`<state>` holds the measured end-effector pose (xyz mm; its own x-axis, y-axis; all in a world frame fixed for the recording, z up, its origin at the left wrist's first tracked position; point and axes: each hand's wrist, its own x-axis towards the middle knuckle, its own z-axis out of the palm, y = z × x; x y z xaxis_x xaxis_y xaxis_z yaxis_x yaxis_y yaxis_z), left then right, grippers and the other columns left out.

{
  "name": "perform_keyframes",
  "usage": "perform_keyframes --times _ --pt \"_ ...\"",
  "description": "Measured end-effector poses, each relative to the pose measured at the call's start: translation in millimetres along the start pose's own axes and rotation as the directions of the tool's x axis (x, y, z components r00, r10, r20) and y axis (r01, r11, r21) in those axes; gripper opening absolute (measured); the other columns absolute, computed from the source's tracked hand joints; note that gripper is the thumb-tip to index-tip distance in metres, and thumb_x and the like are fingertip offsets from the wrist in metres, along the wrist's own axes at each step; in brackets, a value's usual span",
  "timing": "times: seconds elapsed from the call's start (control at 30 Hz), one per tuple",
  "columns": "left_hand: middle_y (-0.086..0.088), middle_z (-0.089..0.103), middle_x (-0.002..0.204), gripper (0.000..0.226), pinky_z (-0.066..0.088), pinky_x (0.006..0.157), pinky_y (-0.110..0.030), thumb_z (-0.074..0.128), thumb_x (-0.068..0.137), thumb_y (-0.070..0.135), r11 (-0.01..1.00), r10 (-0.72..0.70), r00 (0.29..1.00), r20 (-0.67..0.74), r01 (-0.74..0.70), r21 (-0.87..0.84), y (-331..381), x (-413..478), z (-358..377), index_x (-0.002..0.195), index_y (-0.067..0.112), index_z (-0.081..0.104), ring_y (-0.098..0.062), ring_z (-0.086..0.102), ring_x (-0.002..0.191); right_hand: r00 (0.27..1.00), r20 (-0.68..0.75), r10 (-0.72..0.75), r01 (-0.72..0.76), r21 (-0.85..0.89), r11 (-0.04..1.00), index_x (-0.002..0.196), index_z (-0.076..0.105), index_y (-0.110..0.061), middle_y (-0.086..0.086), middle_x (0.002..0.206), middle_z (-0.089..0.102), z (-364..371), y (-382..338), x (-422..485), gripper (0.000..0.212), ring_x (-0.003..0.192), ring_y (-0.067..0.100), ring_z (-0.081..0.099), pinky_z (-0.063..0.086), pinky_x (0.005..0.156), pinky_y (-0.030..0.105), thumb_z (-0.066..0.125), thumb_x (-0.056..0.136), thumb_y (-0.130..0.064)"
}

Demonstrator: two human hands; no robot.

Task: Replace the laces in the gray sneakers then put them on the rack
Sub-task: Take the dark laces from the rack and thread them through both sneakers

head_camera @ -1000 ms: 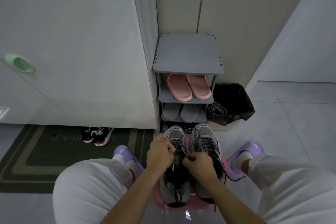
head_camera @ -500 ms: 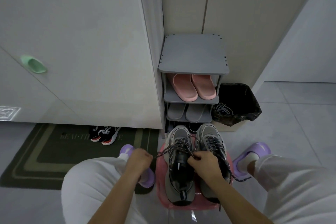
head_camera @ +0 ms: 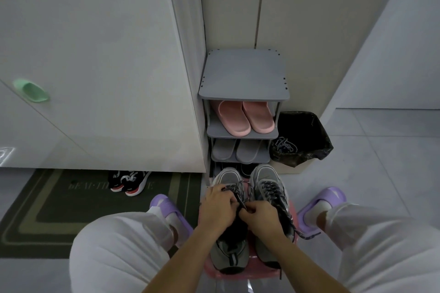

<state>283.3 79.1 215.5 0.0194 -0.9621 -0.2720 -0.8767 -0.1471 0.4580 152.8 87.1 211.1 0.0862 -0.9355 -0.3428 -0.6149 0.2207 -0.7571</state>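
Observation:
Two gray sneakers stand side by side on a pink stool (head_camera: 238, 276) between my knees. The left sneaker (head_camera: 228, 254) has a speckled dark lace (head_camera: 239, 188) partly threaded. My left hand (head_camera: 217, 207) grips the lace over this shoe's eyelets. My right hand (head_camera: 258, 215) pinches the lace close beside it, fingers curled. The right sneaker (head_camera: 269, 181) is fully laced, and a loose lace end trails off its right side. The gray shoe rack (head_camera: 242, 78) stands just beyond the sneakers, its top shelf bare.
Pink slippers (head_camera: 245, 118) and gray slippers (head_camera: 235, 152) fill the rack's lower shelves. A black-lined bin (head_camera: 307, 140) holding old laces stands right of the rack. Black and red shoes (head_camera: 129, 181) lie on a dark doormat (head_camera: 59, 200) under a white cabinet.
My left hand had pulled the lace out to the left over my knee, and now it has come back onto the left sneaker beside my right hand.

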Motion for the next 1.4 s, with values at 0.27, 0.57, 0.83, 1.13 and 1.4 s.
perform_keyframes --times 0.27,0.57,0.83,1.13,1.4 --pt "0.001 0.059 0.123 0.019 0.026 0.102 -0.028 0.056 0.088 0.026 0.99 -0.088 0.996 -0.016 0.086 -0.115 -24 6 -18 0.079 0.016 0.07 -0.015 0.032 0.135 0.999 0.028 0.026 -0.026 -0.012 1.0 0.072 0.065 -0.001 0.006 0.061 0.058 -3 -4 0 0.019 0.057 0.016 0.054 0.049 0.058 0.031 0.061 0.079 -0.018" --pt "0.008 0.056 0.079 0.021 0.043 0.085 -0.025 0.055 0.093 0.02 0.948 -0.303 0.943 0.134 0.313 -0.061 -67 -16 -56 0.075 0.02 0.065 -0.012 0.055 0.085 0.997 0.069 0.038 -0.035 -0.036 0.999 0.06 0.053 -0.017 -0.003 0.058 0.054 -4 -7 0 0.021 0.055 0.011 0.052 0.046 0.056 0.024 0.06 0.08 -0.018" --pt "0.005 0.042 0.135 0.027 0.032 0.103 -0.031 0.054 0.09 0.04 0.999 0.017 0.999 0.036 -0.018 0.035 -12 -8 -14 0.113 0.03 0.062 -0.019 0.028 0.135 0.998 0.064 0.026 -0.023 -0.04 0.999 0.055 0.047 -0.019 -0.002 0.056 0.051 -5 -8 -2 0.028 0.055 0.013 0.049 0.039 0.052 0.023 0.06 0.08 -0.015" --pt "-0.004 0.053 0.122 0.039 0.038 0.095 -0.032 0.052 0.085 0.015 0.999 -0.035 0.997 0.066 0.037 -0.028 -8 -1 -8 0.049 0.027 0.044 -0.024 0.041 0.125 0.997 0.06 0.054 -0.051 -0.047 0.998 0.051 0.044 -0.018 0.001 0.054 0.048 -5 -8 1 0.034 0.056 0.016 0.049 0.038 0.052 0.024 0.061 0.079 -0.016" --pt "0.002 0.051 0.065 0.042 0.044 0.065 -0.03 0.052 0.089 0.03 0.982 -0.085 0.996 0.038 0.09 -0.166 -15 -3 -14 0.05 0.019 0.042 -0.016 0.052 0.073 0.995 0.087 0.054 -0.05 -0.051 0.997 0.064 0.058 -0.01 0.005 0.061 0.057 -7 -10 1 0.019 0.058 0.016 0.057 0.051 0.058 0.03 0.061 0.08 -0.02"
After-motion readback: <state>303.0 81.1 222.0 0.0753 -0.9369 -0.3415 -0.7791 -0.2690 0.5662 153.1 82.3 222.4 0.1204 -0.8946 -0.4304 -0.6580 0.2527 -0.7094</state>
